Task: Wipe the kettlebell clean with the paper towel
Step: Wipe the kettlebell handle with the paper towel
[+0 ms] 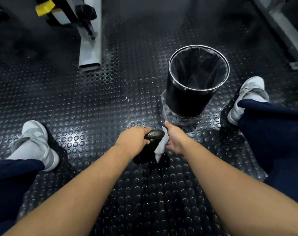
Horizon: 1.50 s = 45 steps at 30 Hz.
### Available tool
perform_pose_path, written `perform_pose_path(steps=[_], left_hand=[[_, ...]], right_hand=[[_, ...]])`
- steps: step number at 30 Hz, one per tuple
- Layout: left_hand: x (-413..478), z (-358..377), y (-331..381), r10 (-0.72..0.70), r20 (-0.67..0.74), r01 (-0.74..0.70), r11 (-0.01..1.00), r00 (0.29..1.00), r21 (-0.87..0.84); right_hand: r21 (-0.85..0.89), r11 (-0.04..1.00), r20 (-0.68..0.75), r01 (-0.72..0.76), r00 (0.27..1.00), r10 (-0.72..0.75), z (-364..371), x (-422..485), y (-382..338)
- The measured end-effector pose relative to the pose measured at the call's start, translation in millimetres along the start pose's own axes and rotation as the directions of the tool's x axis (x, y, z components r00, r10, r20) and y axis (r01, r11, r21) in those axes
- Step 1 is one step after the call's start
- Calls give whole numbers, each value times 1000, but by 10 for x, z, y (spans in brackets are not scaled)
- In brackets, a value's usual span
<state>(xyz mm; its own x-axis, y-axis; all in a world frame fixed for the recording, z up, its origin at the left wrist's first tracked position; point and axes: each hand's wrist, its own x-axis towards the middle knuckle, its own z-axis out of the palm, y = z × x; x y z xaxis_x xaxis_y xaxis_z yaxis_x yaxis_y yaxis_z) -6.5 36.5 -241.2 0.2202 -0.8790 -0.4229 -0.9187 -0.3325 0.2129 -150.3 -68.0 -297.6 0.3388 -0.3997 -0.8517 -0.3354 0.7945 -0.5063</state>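
Kettlebell: black, body mostly lost in shadow vs dark floor, lower edge hard to make out. Handle part-covered by left hand, curled round it. Paper towel: white, wadded, pinned betw. kettlebell's right side and right hand, which holds it, thumb up, fingertips hidden. Kettlebell sits on studded rubber floor, betw. left shoe and right shoe. Black lined bin just beyond right hand. Grey machine leg top left, cut off by frame
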Motion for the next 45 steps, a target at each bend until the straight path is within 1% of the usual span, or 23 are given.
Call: perform_pose_path(steps=[2,6,8,10,13,15,16,18,22,24,26,27,28,29,30,32,33,34,37,39,41,44,45], left_hand=[[-3,-2,3,4,-2,-4,1000,1000,1],[-25,-14,-1,-7,4,7,1000,1000,-8],[-18,-7,16,-5,-2,5,1000,1000,-5],[-7,-3,26,-8,1,8,1000,1000,-2],[1,-2,24,-19,3,19,1000,1000,-1],[-8,-1,23,-20,-3,20,1000,1000,-12],[-11,-7,23,-19,-4,19,1000,1000,-18],[-17,-20,22,-18,-6,18,1000,1000,-23],[-18,-9,22,-14,-6,14,1000,1000,-18],[-17,-2,20,-14,-10,14,1000,1000,-12],[-18,-4,25,-21,-12,21,1000,1000,-14],[-19,-6,26,-22,-11,22,1000,1000,-14],[-17,-5,21,-23,-11,23,1000,1000,-14],[-12,-3,17,-22,-11,22,1000,1000,-12],[-10,-5,15,-24,-11,24,1000,1000,-10],[-11,-6,16,-26,-8,26,1000,1000,-14],[-10,-1,17,-23,-10,23,1000,1000,-16],[-5,1,15,-20,-14,20,1000,1000,-19],[-13,-4,5,-10,-24,9,999,1000,-30],[-20,1,-5,-1,-25,0,999,1000,-32],[-26,-9,-8,-8,-30,7,999,1000,-43],[-25,-11,6,-7,-31,6,999,999,-42],[-25,-10,13,-6,-28,5,999,1000,-41]], right_hand=[[-105,994,-53,4,999,-10,-37,56,-116],[-207,977,-92,46,994,-66,-50,19,-299],[-184,979,-57,85,994,-96,-18,-12,-255],[-139,987,-2,82,997,-84,39,-59,-149],[28,997,66,66,995,-68,56,-70,60],[102,994,99,46,994,-56,38,-66,150],[126,992,99,32,994,-45,28,-65,177],[105,994,107,21,994,-32,12,-49,174],[-71,997,62,-11,998,15,48,-31,-111],[-235,972,15,-5,1000,8,95,-50,-260],[-440,898,-61,28,996,-61,170,-110,-322],[-508,858,-76,69,989,-125,196,-135,-296],[-535,838,-72,110,982,-175,213,-148,-240],[-514,845,-53,147,978,-202,217,-158,-163],[-442,882,-29,162,981,-194,204,-137,-79],[-227,964,36,137,991,-132,131,-65,56],[-122,985,77,124,990,-115,79,-27,94],[-48,993,105,108,989,-102,28,-9,103],[64,998,136,29,990,-38,-64,-34,54],[64,998,114,-1,993,-6,-92,-43,-38],[4,1000,64,-5,998,4,-98,-62,-167],[-122,991,-7,52,999,-53,-34,-58,-311],[-140,988,1,58,998,-58,-31,-38,-313]])
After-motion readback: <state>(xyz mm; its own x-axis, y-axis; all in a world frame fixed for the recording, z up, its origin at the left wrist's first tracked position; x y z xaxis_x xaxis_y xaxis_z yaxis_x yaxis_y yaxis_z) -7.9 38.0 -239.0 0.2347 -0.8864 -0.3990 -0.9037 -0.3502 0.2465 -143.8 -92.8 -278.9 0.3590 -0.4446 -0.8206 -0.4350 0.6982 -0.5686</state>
